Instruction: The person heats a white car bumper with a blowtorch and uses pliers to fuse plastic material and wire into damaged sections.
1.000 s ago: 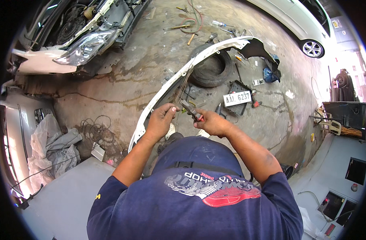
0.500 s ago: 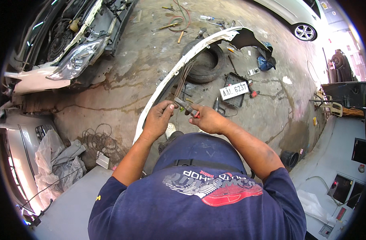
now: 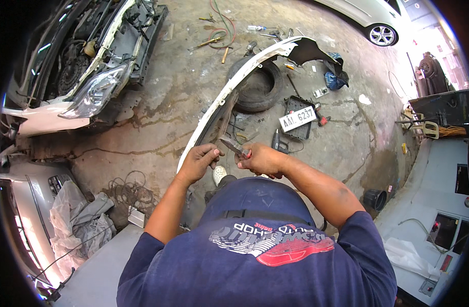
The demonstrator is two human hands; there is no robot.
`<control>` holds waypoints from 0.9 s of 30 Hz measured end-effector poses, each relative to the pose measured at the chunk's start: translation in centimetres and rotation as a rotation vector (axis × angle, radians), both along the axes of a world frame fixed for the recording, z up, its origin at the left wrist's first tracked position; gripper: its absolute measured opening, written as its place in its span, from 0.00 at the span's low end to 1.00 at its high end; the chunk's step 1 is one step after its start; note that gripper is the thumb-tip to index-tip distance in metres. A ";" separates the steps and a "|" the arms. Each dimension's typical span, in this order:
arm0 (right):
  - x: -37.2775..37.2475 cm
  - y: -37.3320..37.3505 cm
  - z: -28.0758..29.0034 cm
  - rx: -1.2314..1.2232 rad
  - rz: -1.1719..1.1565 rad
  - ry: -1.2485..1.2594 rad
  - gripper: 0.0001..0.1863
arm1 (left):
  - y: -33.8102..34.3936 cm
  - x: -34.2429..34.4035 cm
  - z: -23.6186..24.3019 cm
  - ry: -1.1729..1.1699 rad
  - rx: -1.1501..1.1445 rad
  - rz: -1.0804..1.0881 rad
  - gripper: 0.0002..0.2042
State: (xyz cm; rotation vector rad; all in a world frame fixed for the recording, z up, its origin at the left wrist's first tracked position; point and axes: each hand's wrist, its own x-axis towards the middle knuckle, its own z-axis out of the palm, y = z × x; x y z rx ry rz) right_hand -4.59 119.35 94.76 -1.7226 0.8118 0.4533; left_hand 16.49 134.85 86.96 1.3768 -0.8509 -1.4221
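My right hand (image 3: 260,159) grips a pair of red-handled pliers (image 3: 233,147), whose grey jaws point up and left. My left hand (image 3: 199,159) is closed next to the jaws, its fingertips pinched on something small that I cannot make out. Both hands hover over the near end of a long white car bumper (image 3: 229,84) lying on the concrete floor. Dark wiring runs along the bumper's inner side. My white shoe (image 3: 219,174) shows just below the hands.
A black tyre (image 3: 260,86) lies beside the bumper, with a licence plate (image 3: 297,119) and scattered hand tools to its right. A white car with its front stripped (image 3: 86,77) stands at left. Another car wheel (image 3: 382,35) is at top right. Coiled wire (image 3: 126,192) lies at left.
Both hands have drawn a little closer to my body and together, the pliers' jaws now beside my left fingertips. The view has tilted slightly.
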 end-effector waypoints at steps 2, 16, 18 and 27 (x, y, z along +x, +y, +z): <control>-0.8 0.1 -1.7 -0.126 -0.037 0.051 0.11 | -0.7 -1.6 0.8 -0.082 0.094 0.007 0.14; 0.3 1.2 -4.9 -0.115 0.151 -0.009 0.16 | 4.3 -0.3 -2.5 -0.240 0.076 0.058 0.13; 1.6 1.1 -0.6 0.233 0.181 -0.048 0.14 | 6.9 1.2 -4.8 -0.282 0.206 0.122 0.14; 3.5 0.0 -9.3 0.243 0.302 0.304 0.09 | 12.5 4.4 -7.2 -0.504 0.297 0.137 0.13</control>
